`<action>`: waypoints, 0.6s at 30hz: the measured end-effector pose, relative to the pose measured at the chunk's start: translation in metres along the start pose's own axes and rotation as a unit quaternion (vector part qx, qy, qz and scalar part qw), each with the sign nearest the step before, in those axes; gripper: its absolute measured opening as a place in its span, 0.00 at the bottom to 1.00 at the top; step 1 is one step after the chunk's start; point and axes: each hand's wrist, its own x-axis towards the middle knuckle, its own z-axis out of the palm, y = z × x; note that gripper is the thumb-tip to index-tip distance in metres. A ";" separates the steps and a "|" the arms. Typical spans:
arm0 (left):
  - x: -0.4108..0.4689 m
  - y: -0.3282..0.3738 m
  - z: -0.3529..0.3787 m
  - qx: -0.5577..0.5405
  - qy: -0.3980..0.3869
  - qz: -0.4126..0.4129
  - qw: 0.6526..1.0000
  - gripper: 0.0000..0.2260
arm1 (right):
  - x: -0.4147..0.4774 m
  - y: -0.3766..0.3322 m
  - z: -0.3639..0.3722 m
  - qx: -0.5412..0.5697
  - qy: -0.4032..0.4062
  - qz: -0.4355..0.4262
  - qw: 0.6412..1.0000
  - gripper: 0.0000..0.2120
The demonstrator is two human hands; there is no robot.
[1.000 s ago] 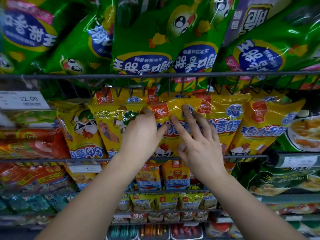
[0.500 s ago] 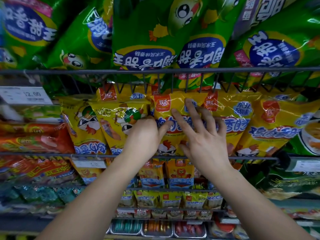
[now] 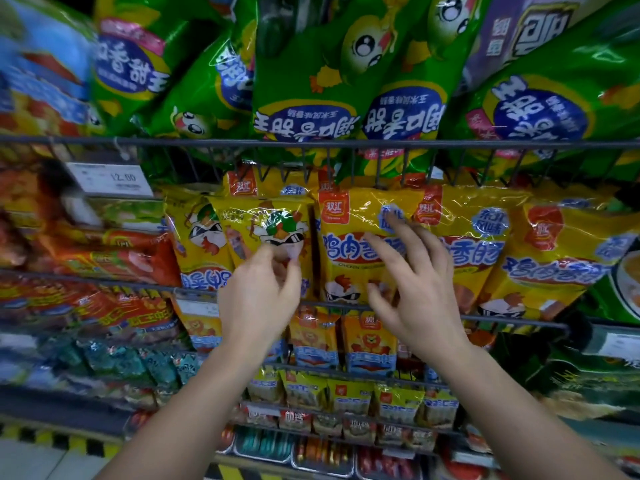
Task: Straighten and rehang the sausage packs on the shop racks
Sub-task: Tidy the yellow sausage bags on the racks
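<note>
**Head view, shop rack, middle tier.**

- Yellow upright pack (image 3: pixel 348 271): centre of frame, hanging under the upper rail (image 3: pixel 207 142), long axis vertical, print the right way up.
- Yellow inverted pack (image 3: pixel 266 220): just left of it and touching it, long axis also vertical, cartoon and lettering upside down (the likeliest candidate for rehanging, by my reading).
- Left hand (image 3: pixel 259 296): directly below the inverted pack, fingers curled, tips at its lower face. Whether they pinch the film or only touch it cannot be told; the area is blurred.
- Right hand (image 3: pixel 415 296): fingers straight and spread, lying flat against the upright pack, gripping nothing.
- Governing relation: the inverted pack lies straight up-frame from the left hand, which is much the nearer; the right hand is one pack over, to the right.
- Surroundings: green packs (image 3: pixel 311 81) on the tier above, several inverted; a price tag (image 3: pixel 114 178) at left; further yellow packs (image 3: pixel 467 237) to the right.
</note>
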 end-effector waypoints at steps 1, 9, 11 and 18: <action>-0.001 -0.005 -0.002 0.007 0.005 -0.016 1.000 0.08 | -0.002 0.000 0.000 0.021 0.011 0.005 1.000 0.27; -0.004 -0.021 -0.019 -0.026 -0.032 -0.124 0.991 0.30 | -0.016 -0.013 0.008 0.145 0.081 -0.017 0.986 0.23; -0.001 -0.022 -0.022 -0.052 -0.048 -0.148 0.986 0.35 | -0.019 -0.024 0.012 0.185 0.065 -0.015 0.980 0.25; 0.016 -0.040 -0.015 -0.182 -0.071 -0.135 0.971 0.24 | -0.013 -0.058 0.020 0.214 -0.020 -0.011 0.977 0.27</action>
